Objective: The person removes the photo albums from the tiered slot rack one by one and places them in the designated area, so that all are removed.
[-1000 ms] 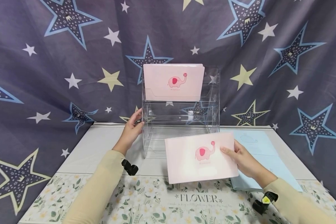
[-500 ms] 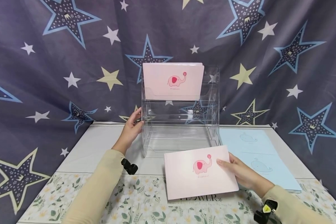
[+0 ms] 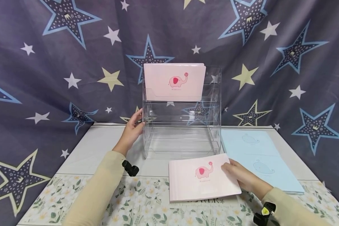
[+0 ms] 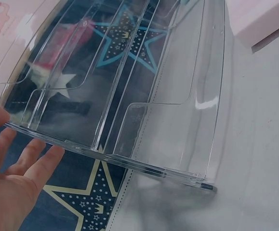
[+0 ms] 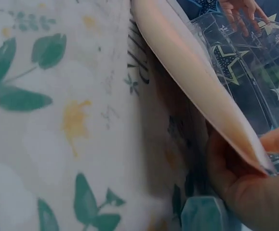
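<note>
My right hand [image 3: 241, 175] pinches a sheaf of pink elephant-print booklets [image 3: 186, 185] by its right edge, thumb on top and fingers underneath. Their left edges are fanned out in thin steps. In the right wrist view, the pink booklets [image 5: 202, 86] bow slightly, low over the flowered cloth. My left hand [image 3: 131, 133] rests against the left side of a clear tiered display stand [image 3: 183, 141]. In the left wrist view, the fingertips of the left hand [image 4: 16, 178] lie spread along the side panel. More pink booklets [image 3: 158, 81] stand in the top tier.
Light blue whale-print booklets [image 3: 262, 153] lie to the right of the stand, beside my right hand. A table [image 3: 110, 163] with a flowered front strip [image 3: 141, 204] bears everything. Behind the stand hangs a dark star-patterned curtain [image 3: 93, 47].
My right hand has lowered the pink booklets toward the front of the table, and their left edges now spread into steps. My left hand stays at the stand's side.
</note>
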The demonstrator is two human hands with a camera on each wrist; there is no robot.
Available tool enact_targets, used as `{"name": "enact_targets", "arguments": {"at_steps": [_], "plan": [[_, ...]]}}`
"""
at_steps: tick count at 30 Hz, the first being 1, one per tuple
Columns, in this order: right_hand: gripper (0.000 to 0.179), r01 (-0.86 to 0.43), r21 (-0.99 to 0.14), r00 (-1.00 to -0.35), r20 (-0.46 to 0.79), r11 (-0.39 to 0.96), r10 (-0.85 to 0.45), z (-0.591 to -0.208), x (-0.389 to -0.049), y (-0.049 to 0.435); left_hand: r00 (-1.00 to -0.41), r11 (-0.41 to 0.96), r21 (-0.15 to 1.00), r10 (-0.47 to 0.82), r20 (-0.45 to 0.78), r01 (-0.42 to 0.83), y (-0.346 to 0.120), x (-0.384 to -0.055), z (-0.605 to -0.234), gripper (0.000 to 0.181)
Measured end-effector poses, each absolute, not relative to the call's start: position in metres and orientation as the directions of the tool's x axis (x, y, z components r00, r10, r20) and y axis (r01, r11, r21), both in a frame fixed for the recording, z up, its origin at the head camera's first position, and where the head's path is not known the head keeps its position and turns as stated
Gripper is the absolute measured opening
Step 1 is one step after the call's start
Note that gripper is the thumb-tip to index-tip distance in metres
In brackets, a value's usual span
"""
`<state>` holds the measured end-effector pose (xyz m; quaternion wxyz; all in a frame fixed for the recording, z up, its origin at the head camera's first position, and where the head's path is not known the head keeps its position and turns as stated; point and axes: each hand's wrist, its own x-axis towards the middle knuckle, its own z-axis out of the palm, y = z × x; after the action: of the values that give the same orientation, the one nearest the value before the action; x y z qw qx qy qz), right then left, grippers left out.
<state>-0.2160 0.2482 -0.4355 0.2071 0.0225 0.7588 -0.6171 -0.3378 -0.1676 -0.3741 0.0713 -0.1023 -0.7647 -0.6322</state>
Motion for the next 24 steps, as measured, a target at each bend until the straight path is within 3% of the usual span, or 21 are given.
{"name": "enact_targets", "arguments": {"at_steps": [3,8,16,24], "plan": [[0.075,0.307,-0.895,-0.913,-0.373,0.325,-0.163,-0.435,-0.215,0.248,-0.97,0.18,0.954,0.072,0.232,0.241,-0.167,-0.338,-0.374,0.062],[0.078,0.28,-0.886,-0.899,-0.378,0.37,-0.223,-0.427,-0.216,0.252,-0.972,0.166,0.959,0.064,0.224,0.232,-0.167,-0.338,-0.372,0.062],[0.085,0.091,-0.799,-0.914,-0.304,0.594,-0.269,-0.421,-0.224,0.263,-0.975,0.155,0.962,0.058,0.216,0.223,-0.167,-0.336,-0.372,0.062],[0.073,0.073,-0.838,-0.924,-0.261,0.541,-0.28,-0.424,-0.222,0.268,-0.973,0.165,0.959,0.057,0.224,0.23,-0.165,-0.334,-0.368,0.062]]}}
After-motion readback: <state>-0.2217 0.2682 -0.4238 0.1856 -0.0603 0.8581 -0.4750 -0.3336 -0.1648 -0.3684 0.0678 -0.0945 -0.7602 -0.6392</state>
